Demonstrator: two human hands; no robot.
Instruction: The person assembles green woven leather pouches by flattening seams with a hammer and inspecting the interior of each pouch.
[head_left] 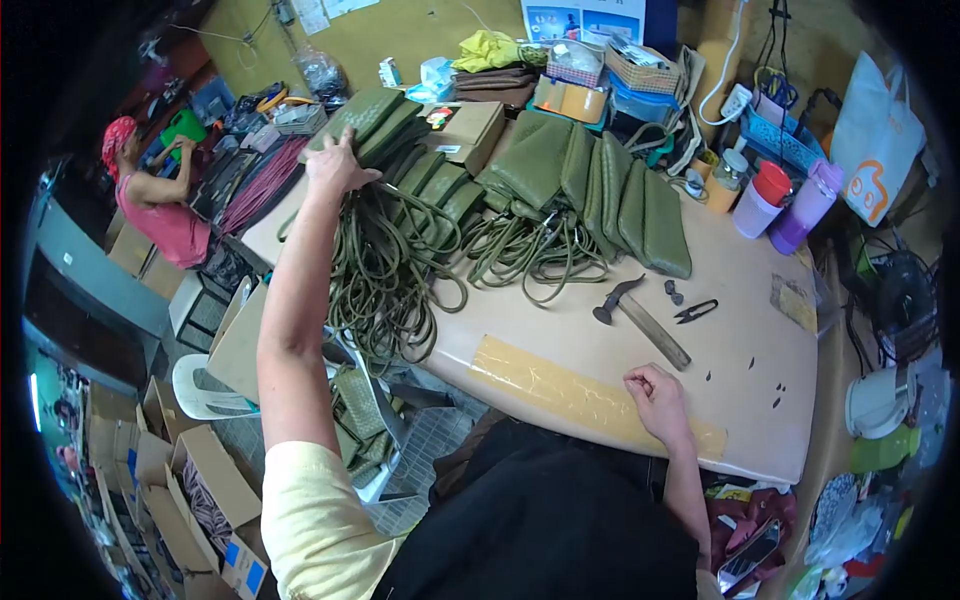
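With fingers spread wide and no grip visible, the left hand point(340, 168) is laid over green pouches point(365, 115) at the table's point(560, 335) far left; the right point(655, 398) is curled inward, nothing seen held. Tangled straps point(375, 275) are best kept clear — the poster's point(580, 24) lettering cannot be read.

I can't see inside the curled right hand point(655, 395); the left hand point(343, 165) hides its palm; the dark specks point(780, 387) are too small to name; the poster point(585, 22) runs up out of sight.
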